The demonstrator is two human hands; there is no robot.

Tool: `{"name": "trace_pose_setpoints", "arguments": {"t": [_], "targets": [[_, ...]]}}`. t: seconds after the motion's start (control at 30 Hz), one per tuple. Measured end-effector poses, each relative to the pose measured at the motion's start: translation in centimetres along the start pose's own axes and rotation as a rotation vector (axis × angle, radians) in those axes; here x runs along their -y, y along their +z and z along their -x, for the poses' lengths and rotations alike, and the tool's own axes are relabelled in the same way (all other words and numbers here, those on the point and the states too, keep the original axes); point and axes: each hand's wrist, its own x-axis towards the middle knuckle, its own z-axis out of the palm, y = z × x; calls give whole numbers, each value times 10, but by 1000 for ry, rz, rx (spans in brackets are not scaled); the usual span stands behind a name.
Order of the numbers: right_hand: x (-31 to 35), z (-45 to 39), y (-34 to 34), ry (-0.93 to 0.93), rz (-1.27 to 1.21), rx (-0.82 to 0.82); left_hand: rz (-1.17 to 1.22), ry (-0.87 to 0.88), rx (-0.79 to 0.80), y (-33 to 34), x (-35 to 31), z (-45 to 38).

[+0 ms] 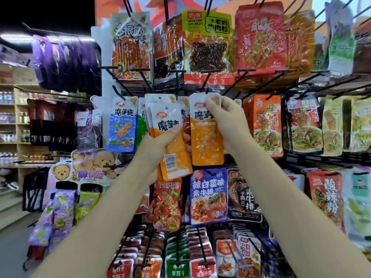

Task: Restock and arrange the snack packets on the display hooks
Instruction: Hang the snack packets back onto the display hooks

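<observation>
My left hand grips a fanned stack of orange and white snack packets in front of the middle row of the rack. My right hand pinches the white top of a single orange packet at the tip of a black display hook. Whether its hole sits on the hook is hidden by my fingers. A blue packet of the same brand hangs on the hook to the left.
Black hooks stick out toward me across the whole rack, loaded with snack packets above, below and to the right. A bear-printed cardboard display and purple bags stand left. Wooden shelves lie beyond an aisle.
</observation>
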Motion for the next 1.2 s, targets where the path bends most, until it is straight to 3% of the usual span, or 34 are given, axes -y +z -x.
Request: {"name": "trace_pose_setpoints", "arguments": {"t": [0.27,0.87,1.1,1.2], "targets": [[7,-28,-1,-71,14,-75,-60,-56,18,6,-10,6],[14,-33,0,43,51,-194,-127,-44,51,5,-7,5],[2,-8,-3,-231,245,-326,-94,10,-53,4,-3,3],[2,18,0,-147,241,-126,-50,11,-64,5,-4,3]]}}
